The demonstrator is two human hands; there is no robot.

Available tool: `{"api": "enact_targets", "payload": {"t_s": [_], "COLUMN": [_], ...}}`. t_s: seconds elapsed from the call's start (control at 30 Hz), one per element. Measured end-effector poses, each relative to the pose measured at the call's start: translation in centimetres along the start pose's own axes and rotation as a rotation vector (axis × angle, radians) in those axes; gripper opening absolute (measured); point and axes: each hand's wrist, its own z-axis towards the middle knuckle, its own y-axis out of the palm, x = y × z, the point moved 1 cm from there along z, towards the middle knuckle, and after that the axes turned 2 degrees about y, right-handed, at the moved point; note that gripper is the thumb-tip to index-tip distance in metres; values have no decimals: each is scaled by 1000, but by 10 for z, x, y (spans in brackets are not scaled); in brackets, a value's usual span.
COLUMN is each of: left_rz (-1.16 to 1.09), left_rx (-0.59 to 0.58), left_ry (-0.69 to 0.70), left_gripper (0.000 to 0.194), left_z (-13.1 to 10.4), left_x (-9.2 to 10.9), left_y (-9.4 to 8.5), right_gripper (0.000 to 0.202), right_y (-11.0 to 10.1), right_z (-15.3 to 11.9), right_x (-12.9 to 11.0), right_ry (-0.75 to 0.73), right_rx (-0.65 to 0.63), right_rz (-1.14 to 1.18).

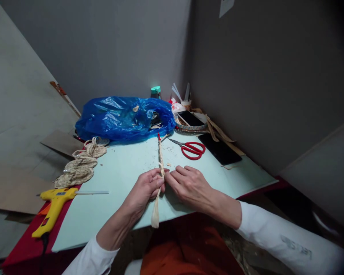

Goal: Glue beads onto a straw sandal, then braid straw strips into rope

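A thin braid of pale dried husk strips (161,154) runs from a red clip (158,136) near the bag down to my fingers. My left hand (147,187) pinches the braid between thumb and fingers. A loose, wider husk end (155,215) hangs below it toward the table's front edge. My right hand (190,187) is closed beside the braid, its fingertips meeting the strands next to my left thumb; what exactly those fingertips grip is partly hidden. Red-handled scissors (192,150) lie beyond my right hand, blades pointing left.
A blue plastic bag (117,118) sits at the back. Braided coils (78,168) and a yellow glue gun (55,206) line the left edge. At the right are a dark flat phone-like slab (220,149), a basket with a phone (190,118), and husk strips (222,131).
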Motion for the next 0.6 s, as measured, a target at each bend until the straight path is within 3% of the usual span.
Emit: {"api": "enact_targets", "payload": {"t_s": [0.13,0.23,0.33,0.47,0.6], "left_rz": [-37,-8,39,52,74], "left_rx": [28,21,16,40,83], "left_ry": [-13,-24,-22,-21,-26], "left_gripper": [35,31,25,24,23], "left_z": [1,0,0,0,0], "left_x": [0,2,3,4,4], "left_y": [2,2,1,0,2], "right_gripper": [23,18,16,27,24], "right_y": [1,2,0,1,7], "right_z": [1,4,10,15,15], "right_x": [4,6,10,16,19], "right_ry": [-94,-70,175,564,758], "right_rx": [55,-19,-140,-253,-293], "right_rz": [51,186,507,1036,1302]}}
